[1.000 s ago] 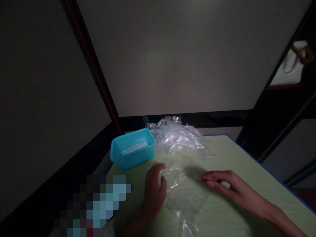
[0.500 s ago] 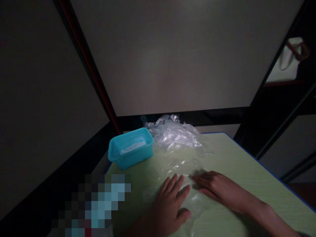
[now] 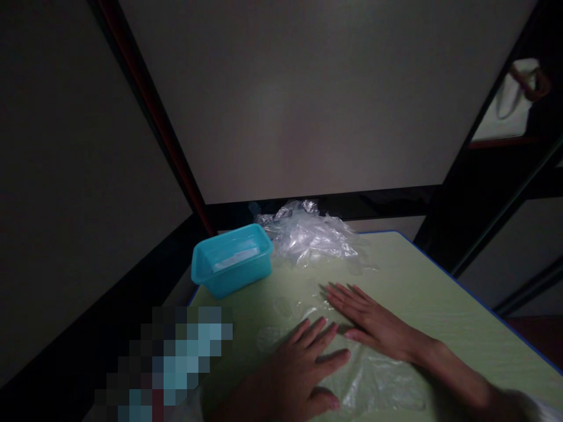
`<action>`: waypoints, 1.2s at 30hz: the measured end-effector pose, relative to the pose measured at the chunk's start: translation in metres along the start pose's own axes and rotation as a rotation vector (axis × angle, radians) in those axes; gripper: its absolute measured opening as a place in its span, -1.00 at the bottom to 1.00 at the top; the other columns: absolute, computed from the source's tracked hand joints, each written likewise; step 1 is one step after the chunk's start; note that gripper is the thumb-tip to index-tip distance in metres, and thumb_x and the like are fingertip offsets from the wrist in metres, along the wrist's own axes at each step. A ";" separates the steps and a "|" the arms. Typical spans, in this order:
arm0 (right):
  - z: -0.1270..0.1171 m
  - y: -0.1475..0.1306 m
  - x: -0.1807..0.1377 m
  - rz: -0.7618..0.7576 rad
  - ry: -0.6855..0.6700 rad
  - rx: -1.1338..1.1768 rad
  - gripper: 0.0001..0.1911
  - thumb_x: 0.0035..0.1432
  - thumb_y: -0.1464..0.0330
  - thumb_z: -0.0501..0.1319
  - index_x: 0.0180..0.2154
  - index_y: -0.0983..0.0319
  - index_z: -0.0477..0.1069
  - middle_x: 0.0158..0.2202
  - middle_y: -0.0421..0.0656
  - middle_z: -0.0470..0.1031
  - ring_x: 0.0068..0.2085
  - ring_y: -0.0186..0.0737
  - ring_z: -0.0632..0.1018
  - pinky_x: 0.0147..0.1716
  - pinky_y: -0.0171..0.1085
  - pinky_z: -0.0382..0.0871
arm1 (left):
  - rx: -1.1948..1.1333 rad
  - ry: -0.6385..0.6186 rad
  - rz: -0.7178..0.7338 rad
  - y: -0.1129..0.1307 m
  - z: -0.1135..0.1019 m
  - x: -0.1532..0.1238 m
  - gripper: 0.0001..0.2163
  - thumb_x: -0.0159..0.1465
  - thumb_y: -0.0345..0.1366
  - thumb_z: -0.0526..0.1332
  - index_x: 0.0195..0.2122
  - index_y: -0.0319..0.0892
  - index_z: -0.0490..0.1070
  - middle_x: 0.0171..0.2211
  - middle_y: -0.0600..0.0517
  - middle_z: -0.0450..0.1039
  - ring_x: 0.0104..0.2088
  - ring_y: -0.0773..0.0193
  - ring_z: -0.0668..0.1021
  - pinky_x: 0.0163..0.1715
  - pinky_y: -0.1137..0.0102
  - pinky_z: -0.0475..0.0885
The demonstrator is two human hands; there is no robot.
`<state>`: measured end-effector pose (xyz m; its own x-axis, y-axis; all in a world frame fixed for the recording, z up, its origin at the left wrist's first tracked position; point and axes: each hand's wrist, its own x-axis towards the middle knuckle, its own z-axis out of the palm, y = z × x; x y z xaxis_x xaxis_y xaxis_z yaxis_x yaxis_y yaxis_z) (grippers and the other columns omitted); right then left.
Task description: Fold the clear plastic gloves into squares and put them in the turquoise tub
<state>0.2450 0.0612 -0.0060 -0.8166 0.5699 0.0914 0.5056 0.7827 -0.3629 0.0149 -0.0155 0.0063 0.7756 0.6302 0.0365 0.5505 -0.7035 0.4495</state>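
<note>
A clear plastic bag [image 3: 373, 381] lies spread on the pale green tabletop [image 3: 444, 316], thin and wrinkled. My left hand [image 3: 303, 369] rests flat on its left part, fingers spread. Just beyond and to the right, my right hand [image 3: 367, 319] lies with fingers stretched out over the bag's far part. Neither hand grips anything. Behind them sits a crumpled heap of clear plastic bags [image 3: 312, 234] at the table's far edge.
To the left of the heap stands a turquoise plastic basket [image 3: 240, 278] with a whitish flat item inside. A pixelated patch covers the lower left. Dark-framed cabinet panels [image 3: 281, 105] rise behind the table. A white bag [image 3: 510, 105] sits on a shelf at upper right.
My right hand has moved a little away from me and to the left, its bent fingers now stretched out flat. More of the plastic bag shows spread toward the lower right.
</note>
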 end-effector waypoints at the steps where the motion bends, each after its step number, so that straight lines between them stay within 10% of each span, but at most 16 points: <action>1: 0.002 0.000 0.001 -0.009 -0.018 0.006 -0.33 0.24 0.08 -0.03 0.27 0.14 -0.22 0.29 -0.08 -0.09 0.28 -0.03 -0.04 0.19 0.14 -0.19 | -0.001 0.004 0.000 0.000 0.000 0.000 -0.42 0.21 -0.14 0.20 0.22 0.00 0.03 0.28 -0.05 -0.14 0.27 0.04 -0.05 0.20 0.06 -0.13; 11: 0.003 0.004 0.001 0.054 -0.052 -0.042 -0.31 0.21 0.02 -0.03 0.26 0.13 -0.18 0.28 -0.09 -0.05 0.26 0.03 -0.01 0.17 0.18 -0.15 | -0.002 -0.017 0.005 -0.007 -0.004 -0.002 -0.37 0.21 -0.02 0.15 0.25 -0.07 -0.03 0.28 -0.13 -0.18 0.27 0.03 -0.10 0.19 0.04 -0.16; 19: 0.006 0.027 -0.013 0.195 0.038 -0.104 -0.31 0.20 0.00 -0.06 0.26 0.09 -0.18 0.28 -0.12 -0.05 0.26 0.07 -0.06 0.15 0.23 -0.13 | 0.028 0.033 -0.270 -0.044 -0.020 -0.009 -0.27 0.09 -0.10 0.29 0.23 -0.10 0.00 0.27 -0.17 -0.15 0.27 0.01 -0.08 0.18 0.03 -0.14; 25: 0.001 0.027 -0.013 0.327 0.009 -0.176 -0.29 0.20 -0.05 -0.13 0.26 0.17 -0.12 0.28 -0.07 -0.09 0.26 0.06 -0.06 0.16 0.19 -0.15 | 0.023 0.246 -0.318 -0.049 -0.028 -0.012 -0.46 0.09 -0.23 0.28 0.12 -0.09 0.21 0.24 -0.13 0.03 0.25 0.02 0.07 0.17 0.05 -0.09; 29: -0.004 0.017 -0.009 0.322 0.095 -0.214 -0.31 0.19 -0.04 -0.10 0.24 0.18 -0.03 0.28 -0.03 -0.06 0.26 0.05 -0.04 0.16 0.18 -0.14 | -0.010 0.434 -0.374 -0.035 -0.013 0.001 -0.78 0.09 -0.39 0.21 -0.20 -0.14 0.40 -0.11 -0.07 0.40 -0.07 0.10 0.41 -0.01 0.20 0.26; 36: -0.006 -0.014 0.004 0.172 0.063 -0.136 -0.41 0.26 0.11 -0.07 0.22 0.29 0.02 0.27 0.00 -0.02 0.26 -0.03 0.02 0.19 0.09 -0.08 | -0.092 0.533 -0.484 -0.029 0.013 0.023 -0.80 0.02 -0.50 0.21 -0.30 -0.17 0.39 -0.31 -0.02 0.35 -0.20 0.10 0.40 -0.15 0.22 0.31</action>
<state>0.2366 0.0544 0.0053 -0.6987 0.7087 0.0982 0.6720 0.6971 -0.2499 0.0208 0.0149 -0.0171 0.1826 0.9548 0.2346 0.7476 -0.2898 0.5976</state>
